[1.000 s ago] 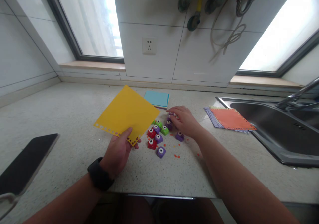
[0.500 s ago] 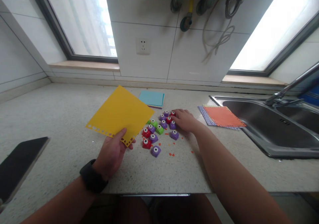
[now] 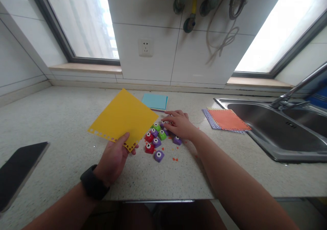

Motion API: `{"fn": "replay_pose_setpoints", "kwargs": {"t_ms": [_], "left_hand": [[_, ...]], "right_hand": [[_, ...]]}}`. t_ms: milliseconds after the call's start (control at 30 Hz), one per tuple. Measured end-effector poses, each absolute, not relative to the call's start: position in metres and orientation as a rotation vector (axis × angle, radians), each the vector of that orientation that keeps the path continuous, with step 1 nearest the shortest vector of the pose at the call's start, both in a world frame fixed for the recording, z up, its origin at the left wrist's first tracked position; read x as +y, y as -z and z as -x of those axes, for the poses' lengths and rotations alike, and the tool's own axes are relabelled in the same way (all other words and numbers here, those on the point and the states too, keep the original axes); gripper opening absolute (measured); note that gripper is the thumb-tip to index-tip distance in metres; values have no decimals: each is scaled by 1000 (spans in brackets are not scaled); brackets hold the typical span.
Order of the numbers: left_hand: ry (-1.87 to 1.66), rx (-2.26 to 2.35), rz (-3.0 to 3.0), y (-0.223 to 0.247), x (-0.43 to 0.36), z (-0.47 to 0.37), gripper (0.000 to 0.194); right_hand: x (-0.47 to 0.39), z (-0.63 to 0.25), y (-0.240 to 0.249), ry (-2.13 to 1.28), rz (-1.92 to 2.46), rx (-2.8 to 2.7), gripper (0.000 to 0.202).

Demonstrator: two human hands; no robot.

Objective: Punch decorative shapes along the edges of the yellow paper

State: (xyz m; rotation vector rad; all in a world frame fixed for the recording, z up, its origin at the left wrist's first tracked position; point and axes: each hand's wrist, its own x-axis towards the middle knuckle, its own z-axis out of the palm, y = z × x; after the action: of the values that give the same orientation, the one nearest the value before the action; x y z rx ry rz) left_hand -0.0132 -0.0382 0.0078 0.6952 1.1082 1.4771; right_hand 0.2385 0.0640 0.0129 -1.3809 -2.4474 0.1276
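My left hand (image 3: 116,158) pinches the lower corner of a yellow sheet of paper (image 3: 122,116), thumb on top and fingers beneath. Small punched holes run along the sheet's two lower edges. Just right of the paper lies a cluster of small craft punches: purple (image 3: 159,156), red (image 3: 149,148) and green (image 3: 161,135). Over the far right part of this cluster is my right hand (image 3: 180,124), palm down and fingers apart, covering several punches. Its fingertips are on or just above them; I cannot tell which. Orange paper bits (image 3: 175,159) are scattered beside the punches.
Light blue paper sheets (image 3: 154,101) lie behind the punches. An orange sheet (image 3: 228,119) with punched edges tops a stack beside the sink (image 3: 270,151). A dark flat device (image 3: 20,170) rests at the left. The wall has a socket (image 3: 145,47) and pipes.
My right hand has shifted left from the cluster's right edge to over the punches, and its fingers have spread. My left hand keeps the yellow paper in nearly the same place.
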Motion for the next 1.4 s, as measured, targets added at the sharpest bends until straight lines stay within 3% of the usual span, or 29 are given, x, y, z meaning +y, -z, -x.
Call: {"fn": "replay_pose_setpoints", "kwargs": {"t_ms": [300,500,767,867,1033,1200,1400], "left_hand": [[-1402,1192,-796,-17,-43,10,9],[-1349,1208,-872,-17,-45,8,8],[-1345,1243,-898,-15,-42,13,11],[-1350,1239,-889,-4,-40,15,16],[-1384,1274,-921,-10,-41,17,18],[-1374,1327,-1057,-18,-43,18,12],[-1448,1251,-890,4,-38,20,21]], "right_hand": [[62,-226,-10,-37,1587,-2311,35],[62,-224,-11,-133,1463,-2168,22],[54,-217,-30,-1248,935,-1079,28],[40,-209,-40,-1379,754,-992,31],[21,-198,-45,-1362,551,-1016,43],[7,-190,-40,-1292,470,-1223,37],[-4,-182,-36,-1134,426,-1327,37]]}}
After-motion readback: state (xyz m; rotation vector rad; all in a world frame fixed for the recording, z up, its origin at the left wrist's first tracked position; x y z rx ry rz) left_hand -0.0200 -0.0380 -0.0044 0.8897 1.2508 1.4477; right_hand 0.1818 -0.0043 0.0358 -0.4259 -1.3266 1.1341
